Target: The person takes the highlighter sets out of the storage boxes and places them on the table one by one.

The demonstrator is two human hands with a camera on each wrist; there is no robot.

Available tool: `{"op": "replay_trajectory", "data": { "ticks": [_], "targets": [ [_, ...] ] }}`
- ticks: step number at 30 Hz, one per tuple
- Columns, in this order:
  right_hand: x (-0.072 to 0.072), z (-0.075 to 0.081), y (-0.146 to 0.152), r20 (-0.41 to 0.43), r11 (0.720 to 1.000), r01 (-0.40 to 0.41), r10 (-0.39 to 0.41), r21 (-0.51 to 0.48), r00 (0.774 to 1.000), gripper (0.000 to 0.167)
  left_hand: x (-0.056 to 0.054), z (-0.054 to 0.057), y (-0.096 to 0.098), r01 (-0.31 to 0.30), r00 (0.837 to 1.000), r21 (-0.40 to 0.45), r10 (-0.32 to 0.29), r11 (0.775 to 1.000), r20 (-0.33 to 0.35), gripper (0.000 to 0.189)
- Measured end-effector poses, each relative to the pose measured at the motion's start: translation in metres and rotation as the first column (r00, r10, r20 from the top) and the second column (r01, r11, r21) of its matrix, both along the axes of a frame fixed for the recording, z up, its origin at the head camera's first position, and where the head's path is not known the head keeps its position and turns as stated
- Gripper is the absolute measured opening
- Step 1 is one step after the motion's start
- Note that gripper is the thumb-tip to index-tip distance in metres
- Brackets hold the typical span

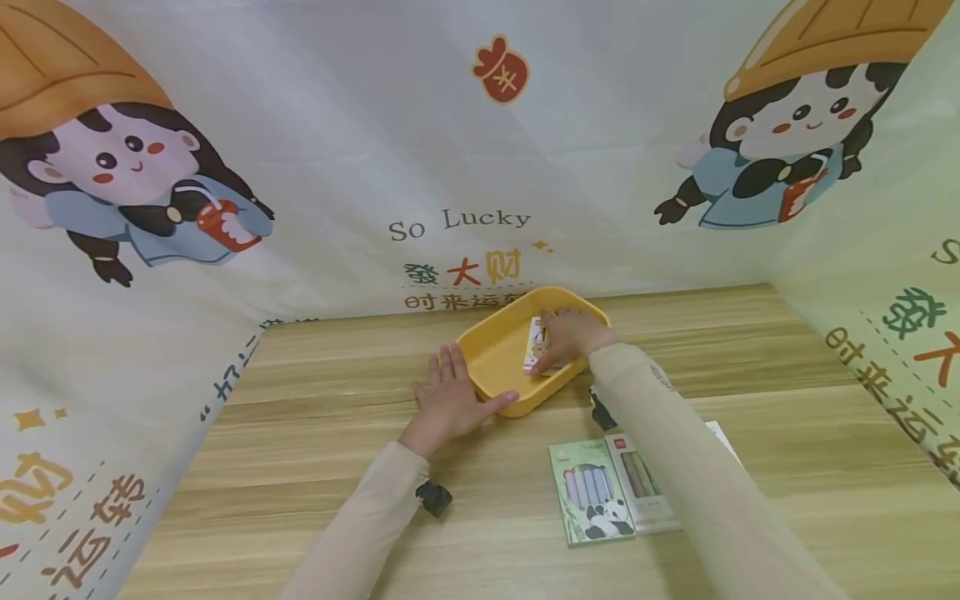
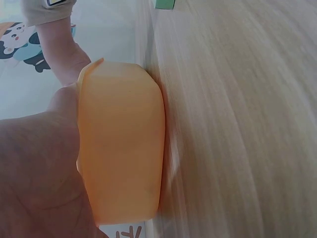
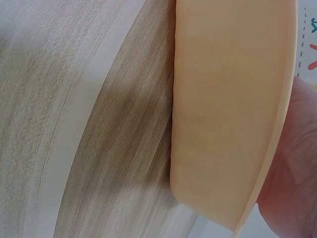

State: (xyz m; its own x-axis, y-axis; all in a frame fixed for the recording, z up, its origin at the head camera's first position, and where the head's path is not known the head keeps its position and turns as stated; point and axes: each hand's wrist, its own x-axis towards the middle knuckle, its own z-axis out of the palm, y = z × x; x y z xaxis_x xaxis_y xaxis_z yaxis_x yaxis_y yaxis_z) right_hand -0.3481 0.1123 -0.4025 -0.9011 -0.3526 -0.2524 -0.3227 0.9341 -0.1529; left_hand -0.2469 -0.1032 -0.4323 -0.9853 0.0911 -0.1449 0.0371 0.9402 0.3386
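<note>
A yellow plastic bin (image 1: 501,354) stands on the table near the back wall. My left hand (image 1: 450,404) rests against its near left end, fingers spread and thumb along the near rim. In the left wrist view, the palm lies by the bin's outer wall (image 2: 121,144). My right hand (image 1: 573,333) reaches over the bin's right side and grips a small white box (image 1: 536,342) with a cartoon print, low inside it. The right wrist view shows only part of that hand (image 3: 292,168) behind the bin's wall (image 3: 228,109); the white box is hidden there.
On the table (image 1: 315,433), in front of the bin, lies a green panda-printed box of pens (image 1: 592,492). Beside it is a pale box (image 1: 641,475) with coloured sticks, partly under my right forearm. Another white item (image 1: 722,442) shows past the forearm. A printed cloth (image 1: 337,167) surrounds the table.
</note>
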Motion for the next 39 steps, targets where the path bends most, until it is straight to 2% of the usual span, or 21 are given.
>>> {"op": "replay_trajectory", "data": {
  "ticks": [16,39],
  "targets": [
    [0.0025,0.0001,-0.0028,0.007,1.0,0.015,-0.015,-0.016,1.0,0.115,0.0009,-0.001,0.0004,-0.003,1.0,0.001,0.003,1.0,0.0,0.127],
    [0.0036,-0.0032,-0.004,0.008,1.0,-0.015,0.015,0.013,1.0,0.11,-0.0002,-0.0024,0.0001,-0.004,1.0,-0.007,0.004,1.0,-0.012,0.127]
  ]
}}
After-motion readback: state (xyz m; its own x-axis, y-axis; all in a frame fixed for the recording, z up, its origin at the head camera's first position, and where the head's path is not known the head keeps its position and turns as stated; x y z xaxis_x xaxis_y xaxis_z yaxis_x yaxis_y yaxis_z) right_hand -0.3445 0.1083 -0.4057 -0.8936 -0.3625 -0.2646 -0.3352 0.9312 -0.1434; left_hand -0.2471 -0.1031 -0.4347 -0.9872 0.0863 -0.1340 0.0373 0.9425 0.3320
